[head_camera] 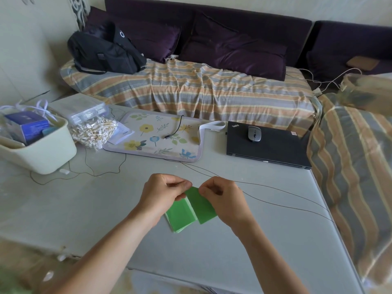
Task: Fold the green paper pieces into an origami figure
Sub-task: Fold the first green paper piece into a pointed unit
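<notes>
A darker green paper piece [201, 205] is held just above the grey table [106, 209], pinched at its top edge by both hands. My left hand [163, 194] grips the top left corner with fingertips closed. My right hand [222, 200] pinches the top right corner. Under and to the left of that piece lies a small stack of lighter green paper pieces [180, 215], flat on the table and partly covered by my left hand.
A thin dark wire [275, 200] runs across the table just behind my right hand. Farther back sit a floral mat [161, 139], a shut black laptop [269, 145] with a mouse [254, 133], a cream basket [40, 149] and a bag of cotton swabs [93, 130].
</notes>
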A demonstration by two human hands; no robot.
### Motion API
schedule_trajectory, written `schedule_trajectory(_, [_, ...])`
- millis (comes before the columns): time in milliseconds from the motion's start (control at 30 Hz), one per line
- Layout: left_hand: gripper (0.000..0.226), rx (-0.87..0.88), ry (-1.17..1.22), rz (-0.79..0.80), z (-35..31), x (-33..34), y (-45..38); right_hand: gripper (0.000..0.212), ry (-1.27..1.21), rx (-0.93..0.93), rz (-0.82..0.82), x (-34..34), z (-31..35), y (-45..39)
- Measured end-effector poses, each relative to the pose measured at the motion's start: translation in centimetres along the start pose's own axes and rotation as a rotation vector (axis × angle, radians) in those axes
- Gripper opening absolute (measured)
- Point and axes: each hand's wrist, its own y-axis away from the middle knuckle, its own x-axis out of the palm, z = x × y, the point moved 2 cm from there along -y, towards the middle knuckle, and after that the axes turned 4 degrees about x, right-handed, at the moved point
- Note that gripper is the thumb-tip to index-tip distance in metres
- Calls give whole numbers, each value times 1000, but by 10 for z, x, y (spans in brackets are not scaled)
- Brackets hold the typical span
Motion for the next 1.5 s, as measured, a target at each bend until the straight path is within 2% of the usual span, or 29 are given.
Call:
schedule_trajectory(167, [6, -23, 39, -31, 1, -4, -2, 8, -101, 92, 74, -2, -2, -1])
schedule_trajectory(267, [5, -63, -33, 32, 4, -6, -2, 4, -149, 125, 22, -4, -4, -2])
schedule_trajectory(433, [15, -155, -141, 233, 7, -1, 7, 32, -276, 189, -95, -5, -6, -2])
schedule_trajectory(533, [12, -154, -53, 146, 6, 4, 7, 39, -478, 257, -38, -1, -4, 1])
schedule_trajectory(600, [10, -179, 4, 97, 3, 6, 7, 34, -555, 280, 48, 2, -4, 2])
schedule_trajectory(733, [11, -246, 5, 125, 0, 8, 7, 13, -434, 202, 134, 2, -3, 4])
schedule_trajectory(967, [7, -148, 123, 23, -8, 6, 5, 17, -228, 121, 304, 6, 1, 5])
schedule_trajectory(1133, [11, -210, 192, 8, -11, 4, 4, 26, -321, 165, 195, 3, 0, 3])
schedule_trajectory(1233, [10, -234, 249, 0, -10, 3, 4, 15, -385, 170, 126, 0, -1, 0])
schedule_trajectory(1333, [9, -236, 281, 1, -9, 4, 3, 7, -432, 157, 120, 0, -1, 1])
schedule_trajectory(1500, [12, -264, 354, 0, -13, 4, 5, 8, -479, 104, 153, 1, 4, 3])
